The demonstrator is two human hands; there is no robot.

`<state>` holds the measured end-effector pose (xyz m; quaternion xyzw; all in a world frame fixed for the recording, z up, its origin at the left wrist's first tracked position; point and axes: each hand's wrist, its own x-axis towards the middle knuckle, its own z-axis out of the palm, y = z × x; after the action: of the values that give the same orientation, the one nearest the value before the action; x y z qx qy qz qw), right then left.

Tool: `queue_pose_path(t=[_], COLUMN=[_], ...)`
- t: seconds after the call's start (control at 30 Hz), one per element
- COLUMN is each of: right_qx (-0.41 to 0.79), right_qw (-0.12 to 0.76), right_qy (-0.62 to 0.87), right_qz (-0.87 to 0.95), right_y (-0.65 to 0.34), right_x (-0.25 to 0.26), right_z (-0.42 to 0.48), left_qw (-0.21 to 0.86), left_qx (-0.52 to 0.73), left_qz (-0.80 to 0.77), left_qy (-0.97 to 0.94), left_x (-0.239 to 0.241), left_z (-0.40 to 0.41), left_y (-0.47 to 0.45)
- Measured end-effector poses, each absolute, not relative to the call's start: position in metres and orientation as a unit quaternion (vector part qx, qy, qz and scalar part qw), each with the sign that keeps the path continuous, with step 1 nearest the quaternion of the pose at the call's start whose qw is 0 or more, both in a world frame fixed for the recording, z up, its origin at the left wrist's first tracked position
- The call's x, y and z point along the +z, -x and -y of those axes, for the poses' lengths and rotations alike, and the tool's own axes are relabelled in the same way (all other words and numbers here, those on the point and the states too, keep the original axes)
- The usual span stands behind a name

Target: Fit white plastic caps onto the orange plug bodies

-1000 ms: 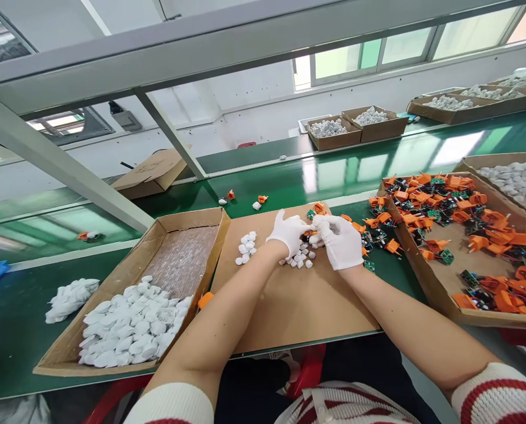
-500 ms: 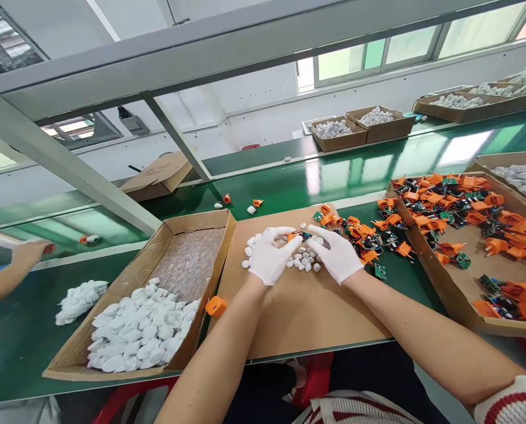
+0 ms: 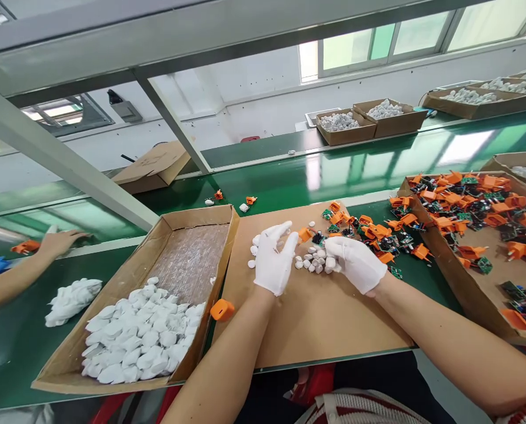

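Note:
My left hand (image 3: 275, 259), in a white glove, is raised over the cardboard sheet (image 3: 289, 330) with thumb and fingers apart and nothing visible between them. My right hand (image 3: 358, 263), also gloved, has its fingers bent at the right side of a small pile of white putty-like lumps (image 3: 312, 259). A lump shows at its fingertips, partly hidden by them. Between and beyond my hands lies an orange plug housing (image 3: 306, 234) beside a dark electronic part (image 3: 318, 237). A few more white lumps (image 3: 252, 263) rest left of my left hand.
A carton (image 3: 227, 247) holding many flattened white lumps (image 3: 143, 335) stands left, an orange housing (image 3: 222, 310) beside it. Orange plugs with circuit boards (image 3: 373, 232) lie at right, before a full carton (image 3: 448, 277). Another person's hand (image 3: 60, 242) is at far left.
My hands have moved apart; the orange housing now lies uncovered between them. My right hand has gone down to the lumps. The other person's hand has moved right.

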<state>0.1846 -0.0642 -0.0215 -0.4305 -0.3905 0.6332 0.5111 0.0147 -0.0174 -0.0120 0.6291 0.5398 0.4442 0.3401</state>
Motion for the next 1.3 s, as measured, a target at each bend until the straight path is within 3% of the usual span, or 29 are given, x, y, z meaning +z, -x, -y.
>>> queue_pose_path(t=[0.1,0.27,0.33,0.47,0.7,0.87,1.07,1.3], right_qx=[0.609,0.615,0.601,0.558,0.555,0.596,0.627,0.683], right_qw=[0.515,0.488,0.491,0.487,0.486,0.499,0.505,0.427], right_qy=[0.451,0.438,0.442,0.468,0.475,0.456,0.442,0.426], right_qz=[0.401,0.438,0.450,0.481,0.480,0.433,0.395,0.411], right_y=[-0.185,-0.185,-0.184,-0.180,-0.178,-0.180,-0.184,-0.180], right_x=[-0.024,-0.032,-0.032,-0.024,-0.027,-0.034,-0.030,-0.026], right_z=[0.063,0.064,0.065,0.068,0.073,0.069,0.067,0.071], left_qw=[0.401,0.688,0.742,0.740,0.716,0.573,0.752,0.769], left_qx=[0.398,0.338,0.358,0.414,0.399,0.358,0.322,0.349], left_qz=[-0.547,-0.364,-0.301,-0.309,-0.358,-0.542,-0.301,-0.235], left_qy=[-0.618,-0.529,-0.480,-0.431,-0.448,-0.499,-0.490,-0.481], left_x=[-0.015,-0.021,-0.019,-0.016,-0.017,-0.021,-0.017,-0.017], left_z=[0.021,0.027,0.028,0.026,0.025,0.023,0.022,0.029], left_y=[-0.018,-0.024,-0.026,-0.025,-0.026,-0.027,-0.022,-0.022])
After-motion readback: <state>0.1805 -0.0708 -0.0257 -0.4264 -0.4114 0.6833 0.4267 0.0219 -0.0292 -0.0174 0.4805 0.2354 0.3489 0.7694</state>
